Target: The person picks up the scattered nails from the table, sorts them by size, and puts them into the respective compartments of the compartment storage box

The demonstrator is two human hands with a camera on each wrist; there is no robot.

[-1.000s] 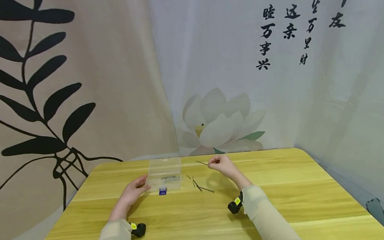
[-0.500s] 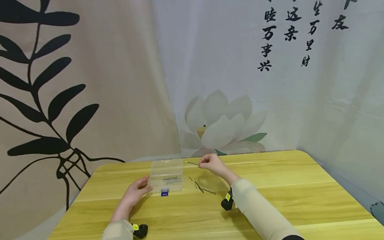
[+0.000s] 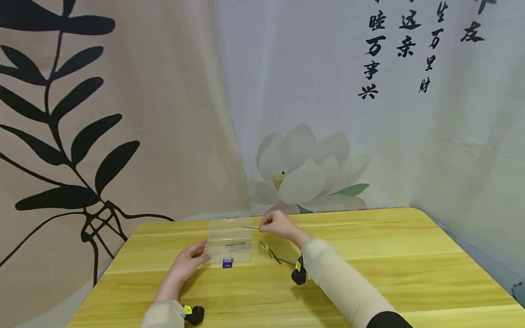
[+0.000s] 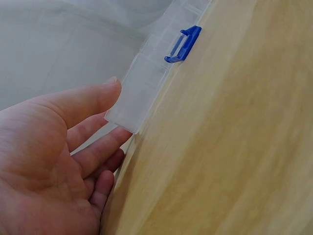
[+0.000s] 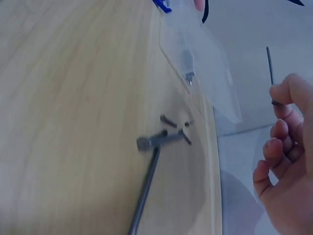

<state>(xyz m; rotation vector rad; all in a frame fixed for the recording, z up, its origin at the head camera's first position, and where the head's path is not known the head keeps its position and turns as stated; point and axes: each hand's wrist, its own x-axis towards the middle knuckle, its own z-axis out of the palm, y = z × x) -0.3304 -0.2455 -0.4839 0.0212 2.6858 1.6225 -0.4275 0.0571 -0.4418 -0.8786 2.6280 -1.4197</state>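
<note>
Pin carried over to the box

Over the last second my right hand (image 3: 274,225) has moved left along the table's (image 3: 384,276) far edge, and the thin grey pin (image 3: 250,228) pinched in its fingertips now reaches over the clear box's (image 3: 229,245) right rim; by my reckoning it is about ready to go in. My left hand (image 3: 188,263) has stayed put, fingers relaxed against the box's near-left corner. The pin is straight and slender. Loose pins (image 3: 273,254) lie right of the box.
</note>
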